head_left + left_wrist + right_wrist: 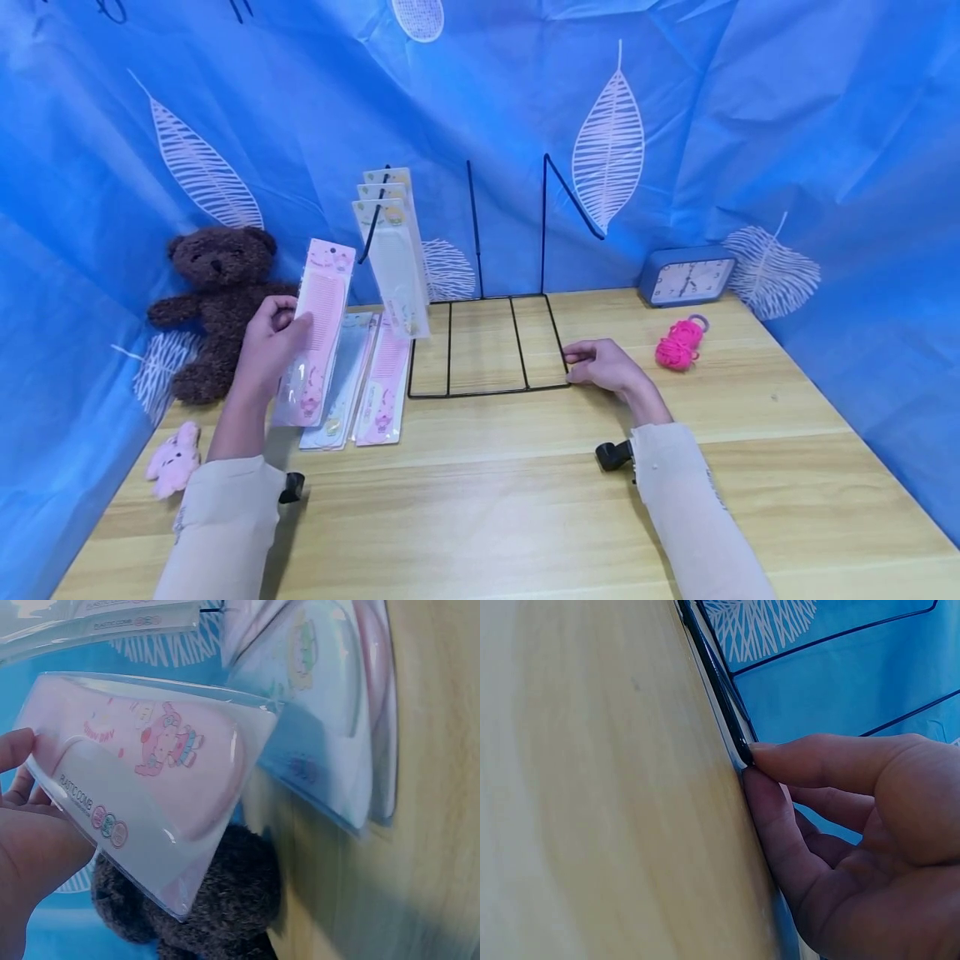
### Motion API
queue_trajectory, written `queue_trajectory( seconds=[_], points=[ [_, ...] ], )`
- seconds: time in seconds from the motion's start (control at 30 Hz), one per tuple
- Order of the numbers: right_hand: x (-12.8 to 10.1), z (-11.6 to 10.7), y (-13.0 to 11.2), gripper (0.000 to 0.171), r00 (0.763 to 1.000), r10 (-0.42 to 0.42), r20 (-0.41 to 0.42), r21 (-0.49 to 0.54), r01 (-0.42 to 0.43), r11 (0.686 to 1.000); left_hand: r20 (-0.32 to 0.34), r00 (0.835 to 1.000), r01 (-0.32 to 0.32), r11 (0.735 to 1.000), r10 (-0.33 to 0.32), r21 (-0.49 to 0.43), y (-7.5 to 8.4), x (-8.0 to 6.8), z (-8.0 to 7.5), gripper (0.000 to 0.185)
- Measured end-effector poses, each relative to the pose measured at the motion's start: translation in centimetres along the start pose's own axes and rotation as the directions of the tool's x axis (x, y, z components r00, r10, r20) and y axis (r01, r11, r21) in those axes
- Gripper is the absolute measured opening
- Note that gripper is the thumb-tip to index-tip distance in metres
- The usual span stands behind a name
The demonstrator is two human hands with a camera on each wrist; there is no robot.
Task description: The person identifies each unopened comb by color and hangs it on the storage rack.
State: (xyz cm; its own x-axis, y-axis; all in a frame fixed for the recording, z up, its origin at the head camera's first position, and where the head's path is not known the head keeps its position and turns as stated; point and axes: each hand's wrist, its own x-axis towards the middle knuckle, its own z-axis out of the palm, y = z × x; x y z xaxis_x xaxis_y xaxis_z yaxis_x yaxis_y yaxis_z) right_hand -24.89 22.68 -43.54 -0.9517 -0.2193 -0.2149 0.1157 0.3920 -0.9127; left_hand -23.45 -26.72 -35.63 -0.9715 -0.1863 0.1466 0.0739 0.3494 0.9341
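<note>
My left hand (272,342) pinches a packaged pink comb (321,333) by its side edge and holds it raised and tilted. The left wrist view shows the comb's pack (150,765), printed with a cartoon figure and "PLASTIC COMB". At the right end of a black wire rack (487,392), my right hand (607,365) pinches the frame's front corner, seen closely as a dark rod (718,682) between thumb and finger. Several packaged combs (392,258) hang from the rack's left hook. Beside the rack, a bluish comb pack (341,387) and a pink one (382,387) lie on the table.
A brown teddy bear (225,300) sits at the back left, with a small pink plush toy (174,460) nearer. At the right stand a blue clock (688,277) and a bright pink yarn-like item (678,344). The rack's right hook (573,196) sticks out bare.
</note>
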Motion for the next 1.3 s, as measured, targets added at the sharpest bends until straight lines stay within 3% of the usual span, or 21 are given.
queue_trajectory(
  seconds=[0.23,0.37,0.6,0.73,1.03,1.2,1.3],
  points=[
    [0.0,0.1,0.0,0.064,1.000,0.014,-0.004,0.008,-0.014,1.000,-0.060,0.998,-0.037,0.990,0.029,-0.133,1.7,-0.9,-0.9,0.012],
    [0.0,0.1,0.1,0.064,1.000,0.011,-0.005,0.006,-0.011,1.000,-0.087,0.993,-0.096,0.976,0.080,-0.198,3.0,-1.6,-1.1,0.013],
    [0.0,0.0,0.2,0.064,1.000,0.003,-0.005,0.003,-0.003,1.000,-0.140,0.976,-0.191,0.960,0.164,-0.203,5.1,-2.7,-1.0,0.022],
    [0.0,0.0,0.1,0.064,1.000,0.004,-0.002,0.010,-0.004,1.000,-0.166,0.961,-0.261,0.925,0.221,-0.276,6.3,-3.6,-0.8,0.021],
    [0.1,-0.2,0.0,0.064,1.000,-0.004,-0.001,-0.001,0.004,1.000,-0.122,0.906,-0.422,0.840,0.406,-0.340,8.2,-4.9,-0.5,0.014],
    [0.1,-0.2,0.1,0.064,1.000,-0.004,-0.005,-0.002,0.004,1.000,-0.046,0.856,-0.489,0.777,0.515,-0.395,8.7,-5.3,-0.1,0.014],
    [0.0,-0.1,0.1,0.064,1.000,-0.001,-0.005,0.003,0.001,1.000,-0.001,0.827,-0.515,0.757,0.562,-0.402,8.7,-5.4,0.4,0.014]
  ],
)
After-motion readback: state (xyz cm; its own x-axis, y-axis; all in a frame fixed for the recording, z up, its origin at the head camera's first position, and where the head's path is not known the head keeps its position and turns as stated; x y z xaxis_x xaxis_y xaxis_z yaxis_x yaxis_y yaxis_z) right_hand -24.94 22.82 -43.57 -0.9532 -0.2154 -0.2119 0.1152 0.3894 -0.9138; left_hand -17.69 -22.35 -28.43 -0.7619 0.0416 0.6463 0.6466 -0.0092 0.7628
